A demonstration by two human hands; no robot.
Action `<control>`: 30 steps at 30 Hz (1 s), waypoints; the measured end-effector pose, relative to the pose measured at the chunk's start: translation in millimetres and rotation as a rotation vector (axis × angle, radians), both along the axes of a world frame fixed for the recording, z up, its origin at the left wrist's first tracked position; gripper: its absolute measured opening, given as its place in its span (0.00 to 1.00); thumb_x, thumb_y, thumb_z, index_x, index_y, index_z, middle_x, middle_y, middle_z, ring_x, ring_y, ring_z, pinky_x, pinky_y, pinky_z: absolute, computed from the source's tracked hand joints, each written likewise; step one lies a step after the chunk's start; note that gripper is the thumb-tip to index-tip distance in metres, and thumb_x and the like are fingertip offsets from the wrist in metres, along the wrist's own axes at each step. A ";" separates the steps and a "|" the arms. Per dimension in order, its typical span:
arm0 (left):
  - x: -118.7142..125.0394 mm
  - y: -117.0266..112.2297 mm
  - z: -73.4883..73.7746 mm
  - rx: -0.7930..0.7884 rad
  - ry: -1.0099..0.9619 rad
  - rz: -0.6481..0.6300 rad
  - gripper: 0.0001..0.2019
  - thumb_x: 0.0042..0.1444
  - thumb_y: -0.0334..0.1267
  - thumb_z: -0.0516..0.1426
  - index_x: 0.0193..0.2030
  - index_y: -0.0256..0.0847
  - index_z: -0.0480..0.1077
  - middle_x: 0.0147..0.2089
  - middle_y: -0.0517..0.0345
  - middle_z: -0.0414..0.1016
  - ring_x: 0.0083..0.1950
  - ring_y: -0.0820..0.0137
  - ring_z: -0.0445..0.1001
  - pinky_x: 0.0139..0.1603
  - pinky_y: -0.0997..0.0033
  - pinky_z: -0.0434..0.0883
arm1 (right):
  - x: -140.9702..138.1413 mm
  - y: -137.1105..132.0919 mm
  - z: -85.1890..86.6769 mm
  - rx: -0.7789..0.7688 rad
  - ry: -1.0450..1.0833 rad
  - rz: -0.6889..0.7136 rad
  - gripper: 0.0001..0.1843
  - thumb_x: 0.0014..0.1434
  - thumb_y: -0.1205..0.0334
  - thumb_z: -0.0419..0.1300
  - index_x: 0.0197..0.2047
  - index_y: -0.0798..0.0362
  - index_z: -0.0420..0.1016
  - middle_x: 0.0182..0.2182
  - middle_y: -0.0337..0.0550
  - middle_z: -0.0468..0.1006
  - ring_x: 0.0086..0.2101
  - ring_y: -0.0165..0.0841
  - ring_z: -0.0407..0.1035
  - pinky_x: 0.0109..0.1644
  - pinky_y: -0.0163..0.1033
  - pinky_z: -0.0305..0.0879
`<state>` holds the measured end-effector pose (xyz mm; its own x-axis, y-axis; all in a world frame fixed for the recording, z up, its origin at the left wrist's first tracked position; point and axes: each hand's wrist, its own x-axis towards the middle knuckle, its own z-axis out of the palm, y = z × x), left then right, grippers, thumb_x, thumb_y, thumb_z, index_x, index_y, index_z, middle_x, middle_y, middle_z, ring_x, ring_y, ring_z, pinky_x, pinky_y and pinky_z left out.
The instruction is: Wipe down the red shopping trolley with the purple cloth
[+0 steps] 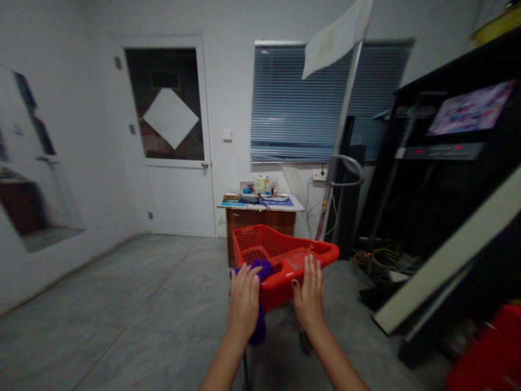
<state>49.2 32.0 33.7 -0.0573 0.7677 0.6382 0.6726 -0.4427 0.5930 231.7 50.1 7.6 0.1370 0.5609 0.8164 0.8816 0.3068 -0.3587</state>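
In front of me stands a red plastic shopping cart (280, 244) with a latticed basket and a broad handle end nearest me. A purple cloth (261, 267) drapes over the left corner of that end, and part of it hangs down below. My left hand (244, 296) grips the cloth against the corner, fingers laid over it and pointing forward. On the right, my right hand (310, 293) rests open on the cart's handle panel, its fingers stretched out and the thumb apart. Beneath the cart, the legs and wheels are dark and partly hidden.
A small wooden cabinet (260, 218) topped with bottles and papers stands behind the cart. A closed white door (179, 201) is at back left. Rightward are a pole (345, 108), a leaning pale board (448, 260), cables (385, 258) and a red object (488, 347).
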 end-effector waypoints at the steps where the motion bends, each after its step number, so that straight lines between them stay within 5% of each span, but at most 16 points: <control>1: 7.8 -10.2 2.4 0.038 0.084 0.012 0.20 0.69 0.42 0.43 0.59 0.50 0.70 0.63 0.56 0.71 0.70 0.61 0.59 0.73 0.41 0.46 | -2.5 -2.2 0.4 -0.002 0.003 -0.004 0.38 0.69 0.40 0.35 0.74 0.50 0.33 0.70 0.54 0.50 0.69 0.47 0.40 0.64 0.61 0.51; 4: 14.8 -23.3 8.2 0.094 0.247 0.073 0.19 0.67 0.41 0.47 0.62 0.50 0.68 0.66 0.54 0.67 0.70 0.56 0.58 0.72 0.41 0.49 | 3.3 -7.5 4.7 -0.026 -0.046 0.005 0.36 0.69 0.42 0.34 0.74 0.48 0.36 0.69 0.51 0.54 0.68 0.46 0.44 0.62 0.60 0.53; 7: -2.1 -13.9 9.6 0.071 0.269 0.147 0.19 0.67 0.41 0.46 0.61 0.48 0.69 0.63 0.51 0.71 0.67 0.56 0.63 0.71 0.40 0.50 | 25.5 -5.9 10.0 -0.071 -0.146 0.014 0.32 0.70 0.44 0.36 0.73 0.45 0.40 0.68 0.48 0.58 0.65 0.44 0.51 0.62 0.57 0.54; 11: -19.6 1.3 9.5 0.041 0.237 0.254 0.21 0.68 0.40 0.42 0.59 0.43 0.69 0.62 0.49 0.71 0.66 0.55 0.63 0.71 0.39 0.51 | 43.7 4.0 10.2 -0.075 -0.150 -0.017 0.32 0.70 0.47 0.37 0.74 0.47 0.39 0.68 0.48 0.57 0.67 0.43 0.48 0.64 0.57 0.53; 15: 6.2 1.1 12.8 0.078 0.235 0.346 0.21 0.67 0.41 0.44 0.60 0.41 0.70 0.63 0.46 0.70 0.69 0.51 0.59 0.70 0.38 0.51 | 25.2 6.5 3.3 -0.018 -0.102 0.019 0.36 0.69 0.43 0.39 0.74 0.49 0.36 0.70 0.50 0.52 0.68 0.47 0.42 0.63 0.59 0.54; 20: 33.7 0.4 21.5 0.091 0.317 0.233 0.22 0.67 0.43 0.47 0.65 0.47 0.65 0.67 0.50 0.66 0.68 0.51 0.61 0.70 0.39 0.51 | 11.5 -1.9 2.1 -0.036 -0.154 -0.015 0.36 0.69 0.42 0.39 0.74 0.47 0.37 0.69 0.48 0.55 0.67 0.46 0.46 0.64 0.59 0.54; 27: -35.0 29.2 37.3 -0.046 0.349 0.319 0.21 0.65 0.49 0.48 0.60 0.49 0.70 0.64 0.50 0.70 0.68 0.48 0.60 0.70 0.32 0.42 | 30.5 2.1 14.0 -0.038 -0.315 0.018 0.34 0.69 0.45 0.42 0.74 0.48 0.41 0.68 0.46 0.58 0.68 0.43 0.44 0.68 0.58 0.44; 30: -36.5 40.2 39.6 -0.066 0.328 0.324 0.20 0.66 0.47 0.47 0.59 0.48 0.71 0.61 0.49 0.73 0.66 0.50 0.63 0.69 0.33 0.45 | 19.3 5.7 14.2 -0.056 -0.307 0.045 0.36 0.68 0.44 0.44 0.73 0.48 0.43 0.68 0.46 0.57 0.68 0.46 0.42 0.68 0.61 0.43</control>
